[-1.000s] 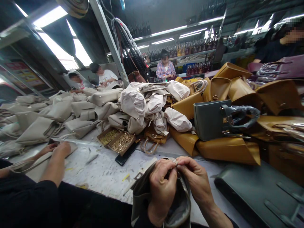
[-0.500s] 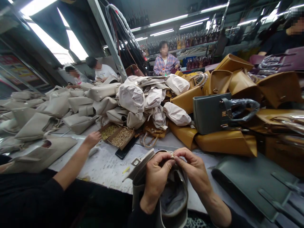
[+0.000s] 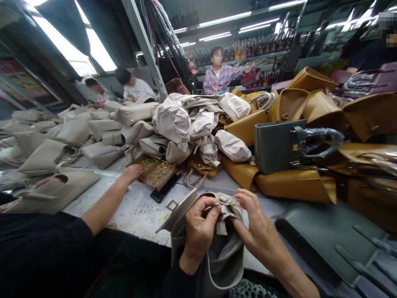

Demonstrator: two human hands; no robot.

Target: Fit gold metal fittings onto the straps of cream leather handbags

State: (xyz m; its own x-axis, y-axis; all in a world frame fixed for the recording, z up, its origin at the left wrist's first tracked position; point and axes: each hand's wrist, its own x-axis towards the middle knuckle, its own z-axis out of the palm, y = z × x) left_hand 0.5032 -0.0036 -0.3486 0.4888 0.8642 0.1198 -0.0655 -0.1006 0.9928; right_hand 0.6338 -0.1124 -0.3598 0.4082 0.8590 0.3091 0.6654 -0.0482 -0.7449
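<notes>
A light grey handbag (image 3: 225,275) stands before me at the table's edge, its mouth open and its grey lining showing. My left hand (image 3: 199,231) is closed at the bag's upper rim, thumb and forefinger pinching its edge; whether a small fitting is also between them I cannot tell. My right hand (image 3: 259,225) has its fingers apart, with the thumb at the bag's opening and the fingertips raised beside the rim. Between the hands a short strap tab (image 3: 221,228) hangs into the opening. On the left side of the bag a flap carries a square metal buckle (image 3: 170,204).
A co-worker's hand (image 3: 134,171) reaches to boxes of small gold-coloured fittings (image 3: 159,175). A black phone (image 3: 161,193) lies beside them. Beige bags (image 3: 74,134), mustard bags (image 3: 294,186) and a dark green bag (image 3: 274,147) are piled beyond. Another green bag (image 3: 325,236) lies at right.
My right hand has come away from the pinch at the rim and its fingers have spread. The left hand keeps its pinch. The co-worker's hand has moved right, onto the fittings box.
</notes>
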